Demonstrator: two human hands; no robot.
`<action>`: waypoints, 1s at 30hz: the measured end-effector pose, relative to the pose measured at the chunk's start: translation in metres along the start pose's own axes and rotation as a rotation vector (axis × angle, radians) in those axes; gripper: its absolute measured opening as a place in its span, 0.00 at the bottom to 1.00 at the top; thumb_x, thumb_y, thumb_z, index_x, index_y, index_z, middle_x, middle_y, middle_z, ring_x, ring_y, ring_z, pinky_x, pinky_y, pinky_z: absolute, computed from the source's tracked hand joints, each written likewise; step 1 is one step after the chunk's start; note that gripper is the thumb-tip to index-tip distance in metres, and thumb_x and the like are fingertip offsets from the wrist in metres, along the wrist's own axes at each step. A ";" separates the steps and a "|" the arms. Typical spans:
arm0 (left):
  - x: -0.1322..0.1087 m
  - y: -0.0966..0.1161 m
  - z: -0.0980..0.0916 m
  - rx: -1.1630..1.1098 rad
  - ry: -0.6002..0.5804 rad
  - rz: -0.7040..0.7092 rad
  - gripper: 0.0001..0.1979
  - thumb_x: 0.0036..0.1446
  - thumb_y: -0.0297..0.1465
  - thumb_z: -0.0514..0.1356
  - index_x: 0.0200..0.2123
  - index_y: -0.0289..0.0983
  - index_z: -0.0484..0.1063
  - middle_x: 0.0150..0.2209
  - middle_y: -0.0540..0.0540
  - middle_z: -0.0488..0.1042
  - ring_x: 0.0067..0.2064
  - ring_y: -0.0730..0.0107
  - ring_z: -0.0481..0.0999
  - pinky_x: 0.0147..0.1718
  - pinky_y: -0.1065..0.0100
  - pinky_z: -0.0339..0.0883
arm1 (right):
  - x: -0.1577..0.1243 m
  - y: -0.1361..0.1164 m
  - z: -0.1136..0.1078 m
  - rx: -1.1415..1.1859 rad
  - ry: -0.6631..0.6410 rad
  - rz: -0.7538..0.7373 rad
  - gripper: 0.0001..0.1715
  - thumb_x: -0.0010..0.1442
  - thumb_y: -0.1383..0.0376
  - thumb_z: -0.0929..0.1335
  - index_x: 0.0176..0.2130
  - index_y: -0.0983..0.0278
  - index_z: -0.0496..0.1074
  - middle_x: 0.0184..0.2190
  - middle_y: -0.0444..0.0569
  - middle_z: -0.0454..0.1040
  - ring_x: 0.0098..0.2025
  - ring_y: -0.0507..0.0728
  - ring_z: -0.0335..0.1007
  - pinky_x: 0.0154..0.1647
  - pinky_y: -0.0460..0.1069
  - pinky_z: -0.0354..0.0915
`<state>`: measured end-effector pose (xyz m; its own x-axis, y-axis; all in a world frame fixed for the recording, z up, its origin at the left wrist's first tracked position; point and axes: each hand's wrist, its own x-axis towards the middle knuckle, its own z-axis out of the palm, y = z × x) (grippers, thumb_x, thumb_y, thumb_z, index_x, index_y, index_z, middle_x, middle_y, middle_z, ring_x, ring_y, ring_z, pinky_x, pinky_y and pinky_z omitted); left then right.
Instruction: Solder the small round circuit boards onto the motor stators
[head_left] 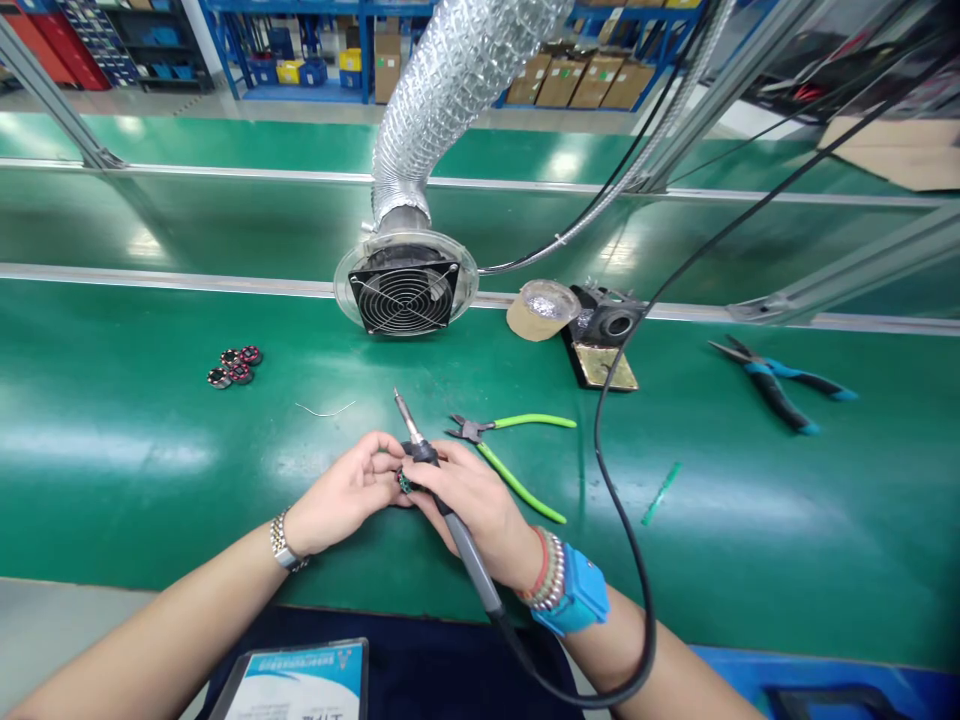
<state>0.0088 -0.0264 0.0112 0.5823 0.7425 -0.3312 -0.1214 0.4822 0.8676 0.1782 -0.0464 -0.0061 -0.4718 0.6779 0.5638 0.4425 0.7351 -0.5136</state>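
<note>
Near the table's front middle, both hands meet around a small round dark-and-green part (pixel 406 482), mostly covered by fingers. My left hand (pixel 346 492) is closed, pinching this part from the left. My right hand (pixel 476 498) is closed around a soldering iron (pixel 466 550); its fingers also reach the round part. The iron's bare tip points up and away, apart from the part. Just right of the hands lie side cutters (pixel 471 430) with spread lime-green handles. A thin bent piece of wire (pixel 326 411) rests beyond my left hand.
Several small round parts (pixel 235 368) sit at left. A fan-fronted fume duct (pixel 405 298) hangs ahead. Behind right stand a tape roll (pixel 541 310) and an iron stand (pixel 604 330). Pliers (pixel 780 385) and a green strip (pixel 661 494) lie right. The iron's black cable (pixel 611 480) loops over my right forearm.
</note>
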 end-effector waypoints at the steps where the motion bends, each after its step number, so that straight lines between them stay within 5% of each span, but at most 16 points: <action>1: -0.001 0.000 0.000 -0.014 -0.015 0.004 0.12 0.50 0.26 0.59 0.36 0.37 0.58 0.34 0.49 0.71 0.36 0.73 0.73 0.41 0.65 0.64 | 0.000 0.000 0.000 -0.009 -0.009 0.001 0.16 0.57 0.74 0.63 0.46 0.63 0.63 0.33 0.48 0.73 0.39 0.55 0.67 0.45 0.55 0.66; 8: -0.005 0.002 -0.005 -0.025 -0.080 0.034 0.14 0.51 0.25 0.59 0.39 0.38 0.57 0.40 0.47 0.71 0.39 0.72 0.72 0.42 0.64 0.63 | 0.000 -0.001 -0.001 -0.051 0.015 0.012 0.15 0.56 0.73 0.65 0.45 0.64 0.65 0.37 0.51 0.73 0.46 0.57 0.65 0.44 0.54 0.67; 13: -0.002 -0.002 -0.002 -0.081 -0.016 0.026 0.15 0.48 0.30 0.63 0.36 0.37 0.59 0.33 0.49 0.73 0.35 0.70 0.74 0.38 0.65 0.66 | -0.001 -0.002 0.001 -0.042 -0.010 0.008 0.17 0.57 0.72 0.65 0.47 0.63 0.64 0.39 0.51 0.73 0.46 0.58 0.66 0.44 0.55 0.67; 17: 0.001 0.002 -0.010 -0.127 0.076 -0.010 0.17 0.45 0.29 0.65 0.37 0.36 0.62 0.37 0.46 0.74 0.36 0.70 0.75 0.37 0.65 0.68 | 0.000 -0.005 -0.007 -0.028 0.129 -0.014 0.21 0.54 0.73 0.67 0.48 0.63 0.64 0.41 0.54 0.74 0.46 0.59 0.68 0.44 0.55 0.68; 24: 0.006 0.074 -0.079 0.084 0.376 0.097 0.11 0.50 0.31 0.61 0.36 0.29 0.70 0.38 0.41 0.73 0.40 0.65 0.75 0.45 0.64 0.66 | -0.005 -0.002 -0.028 -0.064 0.309 0.141 0.20 0.53 0.73 0.67 0.46 0.65 0.64 0.41 0.54 0.74 0.46 0.59 0.69 0.47 0.54 0.67; 30: 0.075 0.136 -0.152 0.515 0.768 0.169 0.11 0.43 0.20 0.64 0.32 0.31 0.67 0.26 0.48 0.71 0.31 0.74 0.73 0.40 0.66 0.67 | -0.004 0.005 -0.036 -0.077 0.357 0.176 0.17 0.54 0.72 0.67 0.45 0.65 0.65 0.40 0.53 0.75 0.45 0.58 0.70 0.45 0.51 0.68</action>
<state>-0.0861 0.1658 0.0484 -0.1222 0.9759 -0.1808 0.3218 0.2113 0.9229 0.2097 -0.0458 0.0126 -0.0951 0.7379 0.6681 0.5550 0.5965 -0.5798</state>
